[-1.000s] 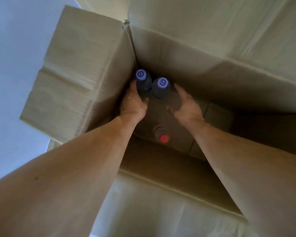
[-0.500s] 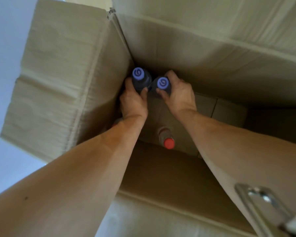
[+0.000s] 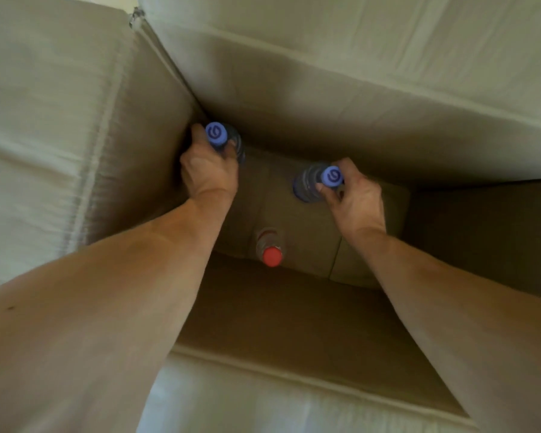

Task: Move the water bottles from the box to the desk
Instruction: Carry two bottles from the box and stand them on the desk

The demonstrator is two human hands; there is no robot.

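While both hands grip ribbed blue-capped bottles (image 3: pixel 310 182), corrugated cardboard box (image 3: pixel 325 104) surrounds.

I have both bare forearms stretched forward and down, side by side. My left hand (image 3: pixel 208 171) sits further forward, fingers curled round a bottle neck, back of the hand up. My right hand (image 3: pixel 358 198) is well apart from it, thumb and fingers pinching another neck.

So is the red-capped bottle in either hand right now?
No: the red-capped bottle stands untouched on the box floor, between the forearms.
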